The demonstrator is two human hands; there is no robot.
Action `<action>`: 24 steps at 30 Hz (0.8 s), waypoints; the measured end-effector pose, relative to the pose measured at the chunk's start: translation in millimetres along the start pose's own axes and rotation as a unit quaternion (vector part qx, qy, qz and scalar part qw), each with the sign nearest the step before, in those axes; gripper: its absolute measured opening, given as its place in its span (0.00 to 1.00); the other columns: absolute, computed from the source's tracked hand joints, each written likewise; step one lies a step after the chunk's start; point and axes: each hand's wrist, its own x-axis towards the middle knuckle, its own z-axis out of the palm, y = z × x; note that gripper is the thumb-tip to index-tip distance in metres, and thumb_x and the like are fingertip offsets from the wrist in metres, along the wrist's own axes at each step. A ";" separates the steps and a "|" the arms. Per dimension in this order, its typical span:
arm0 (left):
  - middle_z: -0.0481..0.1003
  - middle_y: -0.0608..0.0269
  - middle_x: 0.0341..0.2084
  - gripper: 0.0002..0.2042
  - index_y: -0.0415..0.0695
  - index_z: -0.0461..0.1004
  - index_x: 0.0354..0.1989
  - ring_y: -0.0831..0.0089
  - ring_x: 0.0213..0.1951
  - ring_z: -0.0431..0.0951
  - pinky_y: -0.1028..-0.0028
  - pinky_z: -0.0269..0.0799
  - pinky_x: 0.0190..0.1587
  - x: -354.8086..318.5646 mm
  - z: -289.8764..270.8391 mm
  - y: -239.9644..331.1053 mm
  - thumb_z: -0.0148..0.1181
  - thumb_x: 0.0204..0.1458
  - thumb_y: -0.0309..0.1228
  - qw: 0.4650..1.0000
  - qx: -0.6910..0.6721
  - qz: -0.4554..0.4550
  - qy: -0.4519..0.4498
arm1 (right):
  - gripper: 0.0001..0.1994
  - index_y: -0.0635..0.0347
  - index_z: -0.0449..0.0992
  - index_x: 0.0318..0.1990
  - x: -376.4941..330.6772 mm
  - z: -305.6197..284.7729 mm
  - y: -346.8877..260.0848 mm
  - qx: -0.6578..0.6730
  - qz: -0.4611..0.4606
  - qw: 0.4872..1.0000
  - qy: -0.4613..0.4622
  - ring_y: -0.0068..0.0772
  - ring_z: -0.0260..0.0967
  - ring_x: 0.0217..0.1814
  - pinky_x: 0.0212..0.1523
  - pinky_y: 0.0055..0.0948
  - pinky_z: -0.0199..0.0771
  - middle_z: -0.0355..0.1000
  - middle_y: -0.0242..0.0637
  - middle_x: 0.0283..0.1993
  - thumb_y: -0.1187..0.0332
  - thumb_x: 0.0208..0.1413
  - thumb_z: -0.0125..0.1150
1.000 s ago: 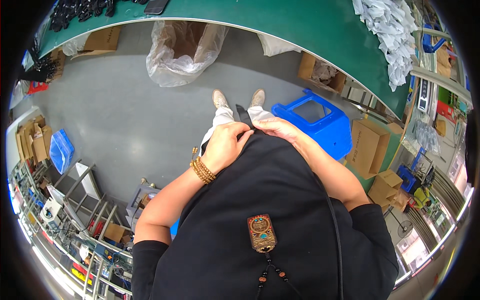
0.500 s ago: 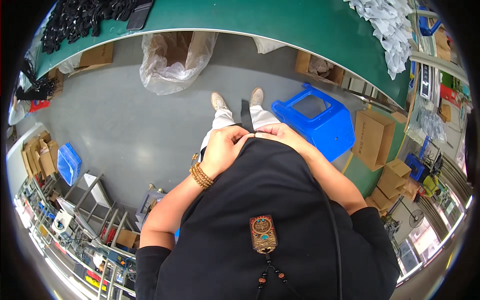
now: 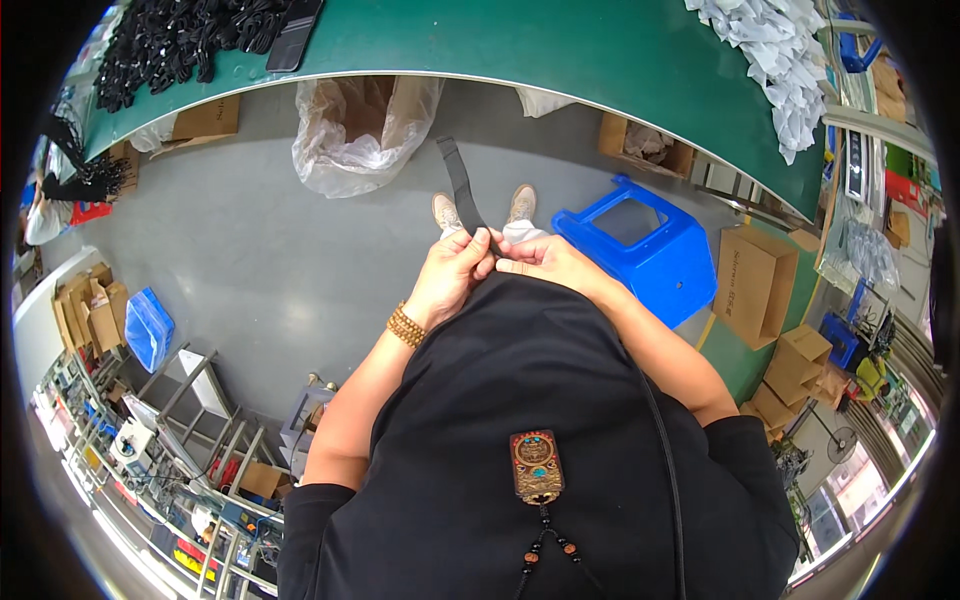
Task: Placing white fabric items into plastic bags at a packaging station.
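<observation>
My left hand (image 3: 448,278) is at my waist, thumb and fingers closed on a flat black strap (image 3: 458,182). The strap's long end sticks out forward past my shoes (image 3: 447,212). Close beside it, my right hand (image 3: 560,266) pinches at the base of the strap, by the hem of my black shirt (image 3: 520,350). What lies under its fingertips is partly hidden. A beaded bracelet (image 3: 405,326) circles my left wrist. Over the shirt hangs an ornate rectangular pendant (image 3: 537,465) on a beaded cord.
A green table (image 3: 560,50) spans the far side, bearing black cables (image 3: 180,45), a phone (image 3: 296,35) and pale pieces (image 3: 775,70). Beneath stands a plastic-lined box (image 3: 318,150). To the right are a blue stool (image 3: 665,268) and a cardboard box (image 3: 757,285); metal racks (image 3: 190,415) stand left.
The strap's free end has swung up and to the left and more of it shows. My left hand has moved forward and now grips it. The right hand stays near the waist.
</observation>
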 end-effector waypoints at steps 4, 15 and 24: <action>0.69 0.68 0.24 0.13 0.39 0.70 0.34 0.83 0.23 0.62 0.83 0.61 0.28 -6.1 -8.2 -0.9 0.48 0.61 0.38 0.992 -0.121 -0.031 -0.001 | 0.18 0.67 0.75 0.48 2.8 5.9 -7.3 -0.016 0.019 1.000 0.001 0.16 0.69 0.39 0.43 0.19 0.69 0.77 0.35 0.40 0.61 0.56 0.61; 0.71 0.63 0.28 0.13 0.39 0.69 0.33 0.82 0.22 0.62 0.81 0.60 0.28 -15.1 -20.2 -11.1 0.46 0.62 0.37 0.980 -0.195 -0.007 0.047 | 0.15 0.63 0.78 0.44 3.9 16.3 -7.1 -0.061 0.028 0.998 0.000 0.16 0.70 0.37 0.42 0.17 0.69 0.78 0.33 0.35 0.61 0.55 0.61; 0.72 0.61 0.28 0.13 0.39 0.69 0.32 0.81 0.23 0.61 0.81 0.59 0.28 -33.4 -42.1 -7.8 0.48 0.61 0.36 0.992 -0.098 -0.032 0.067 | 0.17 0.63 0.78 0.44 -4.0 -5.9 2.2 -0.158 0.034 0.986 -0.033 0.18 0.71 0.37 0.41 0.19 0.70 0.78 0.34 0.37 0.58 0.54 0.62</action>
